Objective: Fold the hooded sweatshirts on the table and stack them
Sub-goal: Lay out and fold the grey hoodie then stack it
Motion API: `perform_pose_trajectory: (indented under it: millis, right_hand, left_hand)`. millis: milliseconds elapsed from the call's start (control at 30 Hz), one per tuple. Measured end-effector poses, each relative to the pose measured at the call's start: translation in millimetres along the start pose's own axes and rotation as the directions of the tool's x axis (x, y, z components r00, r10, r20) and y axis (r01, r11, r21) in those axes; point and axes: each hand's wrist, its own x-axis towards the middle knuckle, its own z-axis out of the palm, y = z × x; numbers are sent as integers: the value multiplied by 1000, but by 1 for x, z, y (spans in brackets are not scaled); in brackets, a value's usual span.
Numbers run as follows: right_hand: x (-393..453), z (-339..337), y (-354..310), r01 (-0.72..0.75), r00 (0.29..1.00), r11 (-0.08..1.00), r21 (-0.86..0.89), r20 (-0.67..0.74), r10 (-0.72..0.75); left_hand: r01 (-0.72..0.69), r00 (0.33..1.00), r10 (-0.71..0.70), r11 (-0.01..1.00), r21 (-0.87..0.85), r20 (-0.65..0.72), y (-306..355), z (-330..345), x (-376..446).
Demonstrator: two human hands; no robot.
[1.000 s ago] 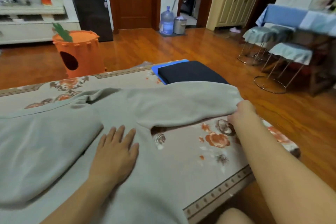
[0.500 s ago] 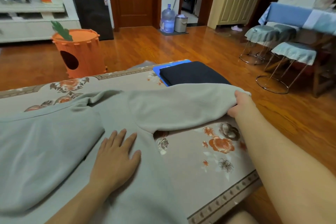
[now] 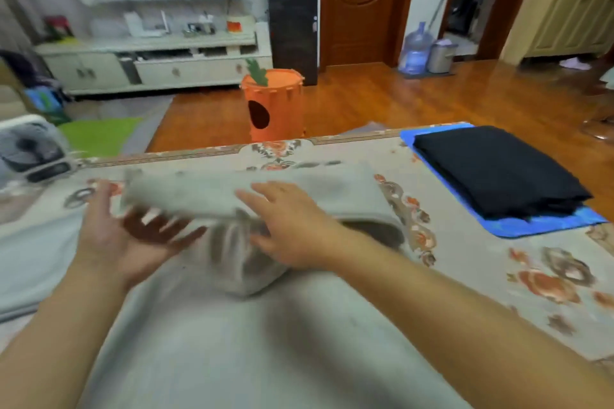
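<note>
The grey hooded sweatshirt lay spread over the near and middle part of the table, and its body ran off the lower edge of the view. One sleeve was folded across the top of the body as a long flat band, from left to right. Below the band the cloth was bunched into a soft, rounded lump. The fabric looked thick, matte and smooth.

The right hand rested palm down on the bunched cloth just under the sleeve, with the fingers straight and spread apart, not gripping. The left hand was beside the left end of the sleeve, palm turned up and inward, fingers apart and loose; it was blurred, and I could not tell whether the fingertips touched the cloth.

The table carried a beige cover with orange flower patterns and a brown border along its far edge. At the far right corner a black folded garment lay flat on a blue one, with straight edges, well apart from the grey sweatshirt. Between them a bare strip of tablecloth was open.

Behind the far edge an orange round bin stood on the glossy wooden floor.
</note>
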Motion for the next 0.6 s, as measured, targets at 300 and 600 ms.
perform_pose_trajectory:
  millis: [300,600]
  right_hand:
    - [-86,51,125,-543,838,761,-356,-174,516]
    - [-103,40,165,-723,684,629,-285,-168,710]
  left_hand:
    - [37,921,-15,998,49,-390,-38,-67,4]
    - [110,924,-79,992,63,-373,-45,-64,-26]
